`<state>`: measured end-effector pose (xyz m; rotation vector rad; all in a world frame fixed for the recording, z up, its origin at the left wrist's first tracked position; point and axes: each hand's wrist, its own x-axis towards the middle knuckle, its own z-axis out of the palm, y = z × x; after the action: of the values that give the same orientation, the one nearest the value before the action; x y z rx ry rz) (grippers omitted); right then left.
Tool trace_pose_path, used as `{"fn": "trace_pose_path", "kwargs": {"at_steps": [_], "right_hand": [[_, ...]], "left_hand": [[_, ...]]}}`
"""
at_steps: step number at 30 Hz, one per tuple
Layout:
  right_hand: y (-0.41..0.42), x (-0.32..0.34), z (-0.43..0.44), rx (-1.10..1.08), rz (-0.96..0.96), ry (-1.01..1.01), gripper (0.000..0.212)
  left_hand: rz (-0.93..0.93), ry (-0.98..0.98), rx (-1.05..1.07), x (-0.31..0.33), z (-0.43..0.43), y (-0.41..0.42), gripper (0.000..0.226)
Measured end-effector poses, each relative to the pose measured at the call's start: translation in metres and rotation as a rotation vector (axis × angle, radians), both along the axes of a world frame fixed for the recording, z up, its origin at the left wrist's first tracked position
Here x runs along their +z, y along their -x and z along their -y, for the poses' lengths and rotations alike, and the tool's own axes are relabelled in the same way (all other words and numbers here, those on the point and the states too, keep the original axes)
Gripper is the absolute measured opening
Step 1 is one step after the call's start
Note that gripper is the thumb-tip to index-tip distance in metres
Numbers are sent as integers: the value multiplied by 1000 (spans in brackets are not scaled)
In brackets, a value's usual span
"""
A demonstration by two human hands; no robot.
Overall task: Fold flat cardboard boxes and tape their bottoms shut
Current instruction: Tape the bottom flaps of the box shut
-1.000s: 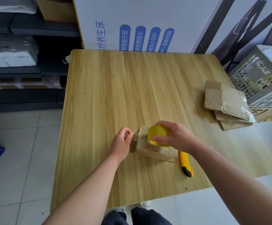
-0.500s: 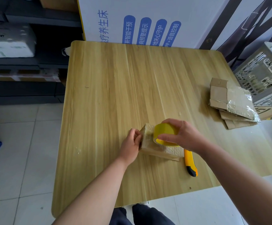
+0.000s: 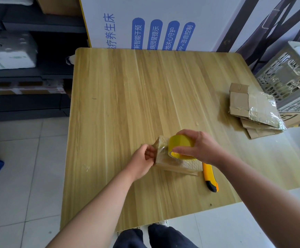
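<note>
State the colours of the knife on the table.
The knife is yellow with a black end; head view.

The desk had a pale wood-grain top, smooth, with a soft sheen toward its right edge. The small box was brown matt cardboard, wrapped in clear tape that looked glossy and wrinkled. The tape roll showed a yellow, glossy plastic surface. The knife had a smooth yellow plastic body with a black end. The flat boxes were matt cardboard, partly covered by shiny crinkled tape. The crate was perforated grey plastic — matt. The floor was pale tile, smooth and faintly reflective.
</note>
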<state>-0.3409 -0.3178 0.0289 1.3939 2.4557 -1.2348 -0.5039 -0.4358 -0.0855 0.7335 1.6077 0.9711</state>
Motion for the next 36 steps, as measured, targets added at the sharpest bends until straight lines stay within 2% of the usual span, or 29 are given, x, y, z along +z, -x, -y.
{"fn": "trace_pose_path", "kwargs": {"at_steps": [2, 4, 5, 7, 9, 11, 19, 26, 30, 36], "right_hand": [[0, 0, -1, -4, -2, -10, 41], [0, 0, -1, -3, -2, -11, 41], [0, 0, -1, 1, 1, -10, 42], [0, 1, 0, 12, 5, -7, 42], [1, 2, -1, 21, 12, -6, 42], [1, 2, -2, 19, 20, -8, 42], [-9, 8, -4, -56, -13, -21, 47], [-51, 18, -18, -45, 97, -117, 40], [-92, 12, -32, -134, 160, -122, 51], [-102, -21, -32, -157, 161, -30, 61]], "left_hand": [[90, -37, -21, 9, -5, 11, 48], [156, -47, -157, 20, -12, 16, 86], [110, -44, -251, 24, -16, 16, 102], [-66, -25, -396, 29, -25, 13, 119], [-198, -28, -442, 32, -32, 12, 117], [-238, -23, -442, 35, -35, 13, 112], [-288, 1, -464, 42, -37, 14, 106], [-327, 40, -472, 39, -36, 16, 106], [-383, 53, -488, 39, -38, 18, 105], [-418, 69, -496, 41, -38, 15, 107]]}}
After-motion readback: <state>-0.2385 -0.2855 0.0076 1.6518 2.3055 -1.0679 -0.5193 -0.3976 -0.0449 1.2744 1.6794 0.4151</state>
